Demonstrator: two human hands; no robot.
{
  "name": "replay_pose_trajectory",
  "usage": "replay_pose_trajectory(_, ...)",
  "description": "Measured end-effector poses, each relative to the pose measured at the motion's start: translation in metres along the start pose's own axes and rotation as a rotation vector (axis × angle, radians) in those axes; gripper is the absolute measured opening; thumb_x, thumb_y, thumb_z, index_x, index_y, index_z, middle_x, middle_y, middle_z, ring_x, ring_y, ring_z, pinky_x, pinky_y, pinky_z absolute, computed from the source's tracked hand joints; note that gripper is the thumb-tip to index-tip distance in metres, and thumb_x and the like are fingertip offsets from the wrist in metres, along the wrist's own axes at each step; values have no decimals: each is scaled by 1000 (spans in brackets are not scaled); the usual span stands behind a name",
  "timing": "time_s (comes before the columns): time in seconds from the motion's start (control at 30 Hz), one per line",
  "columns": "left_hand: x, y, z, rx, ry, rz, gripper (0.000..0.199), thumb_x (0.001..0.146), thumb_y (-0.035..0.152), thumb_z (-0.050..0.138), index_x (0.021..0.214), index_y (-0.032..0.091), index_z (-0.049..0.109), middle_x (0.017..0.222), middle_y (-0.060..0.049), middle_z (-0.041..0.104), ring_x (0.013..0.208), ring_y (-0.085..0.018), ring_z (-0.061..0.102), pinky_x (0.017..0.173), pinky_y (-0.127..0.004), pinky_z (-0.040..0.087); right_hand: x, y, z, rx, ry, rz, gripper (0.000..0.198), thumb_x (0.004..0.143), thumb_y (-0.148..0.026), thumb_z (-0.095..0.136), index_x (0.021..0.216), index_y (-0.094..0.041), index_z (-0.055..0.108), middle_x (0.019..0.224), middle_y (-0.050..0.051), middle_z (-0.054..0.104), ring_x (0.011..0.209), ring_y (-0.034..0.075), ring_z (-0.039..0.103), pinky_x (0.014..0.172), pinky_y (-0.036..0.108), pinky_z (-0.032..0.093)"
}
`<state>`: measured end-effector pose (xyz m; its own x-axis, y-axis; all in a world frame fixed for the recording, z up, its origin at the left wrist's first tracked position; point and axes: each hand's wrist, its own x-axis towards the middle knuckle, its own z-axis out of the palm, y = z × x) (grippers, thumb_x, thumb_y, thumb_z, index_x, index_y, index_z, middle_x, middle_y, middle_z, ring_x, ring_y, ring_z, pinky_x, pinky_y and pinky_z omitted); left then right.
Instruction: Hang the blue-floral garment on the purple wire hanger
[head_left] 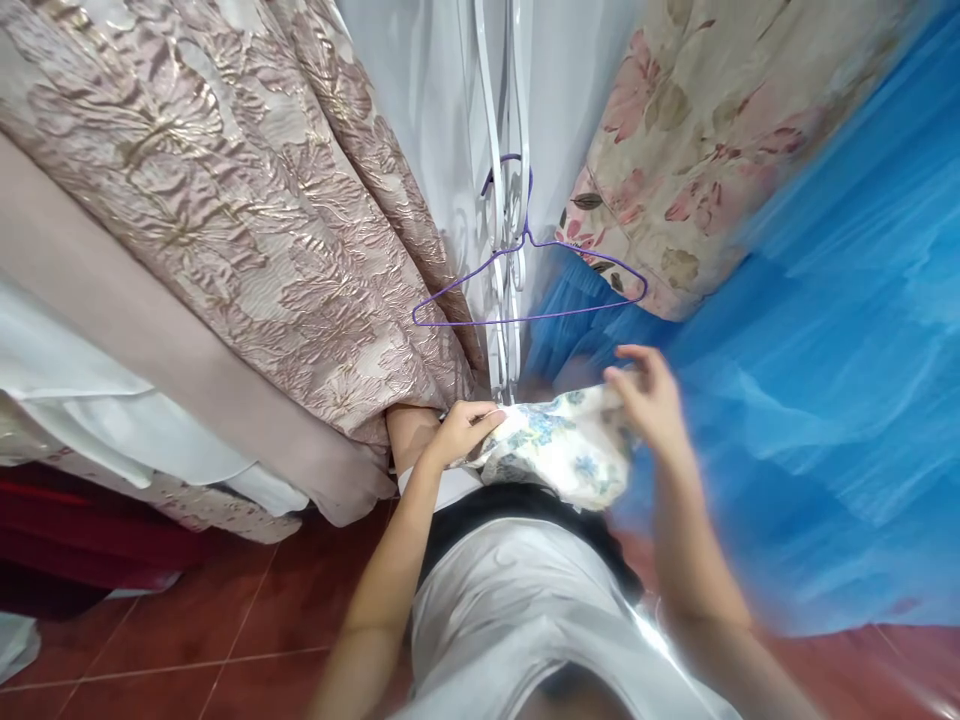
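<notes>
A white cloth with a blue floral print (581,445) stretches between my two hands in front of my waist. My left hand (469,430) is closed on its left end, with the thumb on top. At the right end, my right hand (652,400) has the cloth's upper corner against its thumb; the index finger is raised and curved, and the other fingers are partly hidden. Just beyond the cloth, an empty purple hanger (529,240) hangs on a white metal rack (491,130).
Left hang a pink-and-gold brocade garment (300,230), a plain pinkish one (187,330) and white and red ones. On the right hang a beige floral garment (697,150) and blue tulle (840,400). White fabric stands behind the rack. The floor (247,610) has red tiles.
</notes>
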<state>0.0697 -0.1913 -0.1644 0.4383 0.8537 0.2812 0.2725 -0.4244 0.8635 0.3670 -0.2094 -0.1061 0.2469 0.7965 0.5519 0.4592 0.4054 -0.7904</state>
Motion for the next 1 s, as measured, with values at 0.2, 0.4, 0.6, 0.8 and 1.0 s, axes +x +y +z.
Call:
replay_pose_trajectory(0.2, 4, 25, 1, -161, 123, 15, 51, 93, 61, 55, 68, 16, 52, 67, 1, 47, 65, -12, 42, 59, -24, 35, -34, -20, 59, 164, -944, 21, 35, 85, -51, 70, 86, -16, 69, 79, 3, 68, 73, 19, 60, 70, 30, 48)
replay_pose_trajectory(0.4, -13, 23, -11, -48, -81, -5, 44, 78, 52, 77, 102, 20, 60, 90, -1, 63, 78, -17, 59, 70, -26, 47, -35, -18, 56, 437, -762, 295, 42, 86, -56, 68, 78, -15, 66, 68, 0, 58, 61, 13, 48, 59, 26, 38)
replay_pose_trajectory(0.6, -26, 14, 14, 416, -23, 86, 64, 77, 36, 76, 134, 18, 55, 137, -16, 61, 127, -35, 58, 109, -47, 46, -36, -47, 73, 517, -727, 253, 49, 87, -60, 64, 67, -17, 54, 61, -4, 43, 58, 11, 36, 55, 25, 29)
replay_pose_trajectory(0.8, -31, -14, 13, 307, 180, 118, 28, 82, 10, 48, 101, 18, 66, 103, -9, 72, 98, -24, 68, 89, -36, 53, -38, -55, 88, 500, -703, 161, 54, 85, -64, 65, 61, -19, 46, 60, -5, 36, 58, 10, 31, 55, 26, 26)
replay_pose_trajectory(1.0, -18, -17, -65, 522, 351, 103, 21, 76, 6, 45, 75, 21, 60, 81, -4, 64, 83, -22, 60, 77, -33, 46, -4, -31, 86, 504, -349, 161, 45, 84, -56, 68, 62, -20, 51, 59, -4, 38, 56, 11, 30, 53, 26, 25)
